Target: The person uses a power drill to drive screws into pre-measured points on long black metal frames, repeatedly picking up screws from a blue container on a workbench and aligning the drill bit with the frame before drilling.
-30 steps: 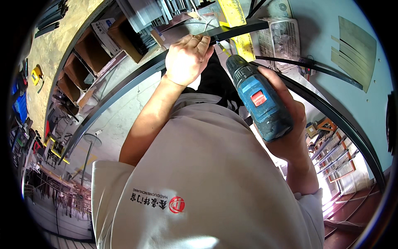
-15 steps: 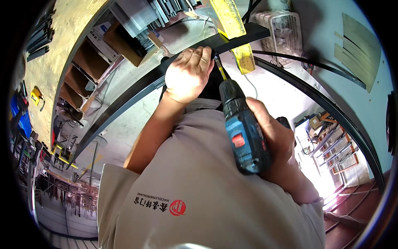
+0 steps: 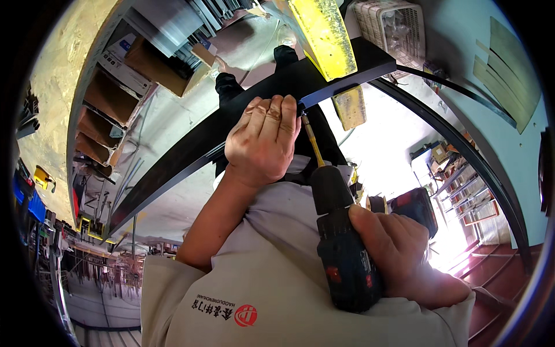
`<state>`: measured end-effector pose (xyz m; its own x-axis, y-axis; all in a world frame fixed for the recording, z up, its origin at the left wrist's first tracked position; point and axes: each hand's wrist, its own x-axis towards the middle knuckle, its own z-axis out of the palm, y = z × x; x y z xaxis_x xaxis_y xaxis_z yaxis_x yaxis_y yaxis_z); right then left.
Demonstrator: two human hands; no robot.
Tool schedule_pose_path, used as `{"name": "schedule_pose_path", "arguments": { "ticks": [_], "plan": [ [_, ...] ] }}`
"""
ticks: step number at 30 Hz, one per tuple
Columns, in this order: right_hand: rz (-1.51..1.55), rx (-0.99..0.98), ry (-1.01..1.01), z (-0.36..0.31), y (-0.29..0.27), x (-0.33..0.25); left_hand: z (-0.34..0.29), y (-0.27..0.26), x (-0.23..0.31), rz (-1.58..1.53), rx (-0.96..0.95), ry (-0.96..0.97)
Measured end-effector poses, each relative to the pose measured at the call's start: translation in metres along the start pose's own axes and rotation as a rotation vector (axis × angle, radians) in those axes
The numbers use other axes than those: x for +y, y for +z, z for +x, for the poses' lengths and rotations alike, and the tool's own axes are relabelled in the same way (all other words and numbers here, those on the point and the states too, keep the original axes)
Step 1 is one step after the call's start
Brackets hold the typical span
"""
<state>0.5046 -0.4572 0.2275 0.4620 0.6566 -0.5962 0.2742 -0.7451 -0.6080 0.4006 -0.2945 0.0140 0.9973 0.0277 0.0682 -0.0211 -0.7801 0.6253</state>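
Observation:
A long dark metal profile [image 3: 167, 168] runs across in front of me, its end lying at a yellow support beam [image 3: 324, 37]. My left hand [image 3: 263, 141] is closed over the profile's near edge, fingers together; the fingertips are by the screw spot. My right hand [image 3: 399, 248] grips a black and blue cordless drill [image 3: 347, 254], thumb along its side. From the chuck a long bit [image 3: 314, 141] reaches up to the profile's near side, right beside my left fingers. Whatever small fastener sits at the bit's tip is too small to make out.
Another dark curved-looking bar [image 3: 462, 139] extends to the right. A white plastic crate [image 3: 393, 29] stands at the far right. To the left are a wooden board bench [image 3: 58, 104], a yellow tape measure [image 3: 43, 177] and cardboard boxes [image 3: 110, 92] on a shelf.
The drill and my right hand sit lower in the view, and more of the bit shows. The profile's broad top now shows, with dark shoes beyond it. My left hand stays on the profile.

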Motion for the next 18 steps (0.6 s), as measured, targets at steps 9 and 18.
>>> {"name": "schedule_pose_path", "arguments": {
  "ticks": [9, 18],
  "plan": [
    [-0.057, -0.019, -0.007, 0.0029, -0.0013, -0.0014, -0.0019, 0.002, -0.0015, -0.036, 0.009, 0.026],
    [-0.093, -0.065, -0.01, 0.0058, -0.0034, -0.0008, -0.0034, 0.0025, -0.0015, -0.058, 0.012, 0.014]
  ]
}}
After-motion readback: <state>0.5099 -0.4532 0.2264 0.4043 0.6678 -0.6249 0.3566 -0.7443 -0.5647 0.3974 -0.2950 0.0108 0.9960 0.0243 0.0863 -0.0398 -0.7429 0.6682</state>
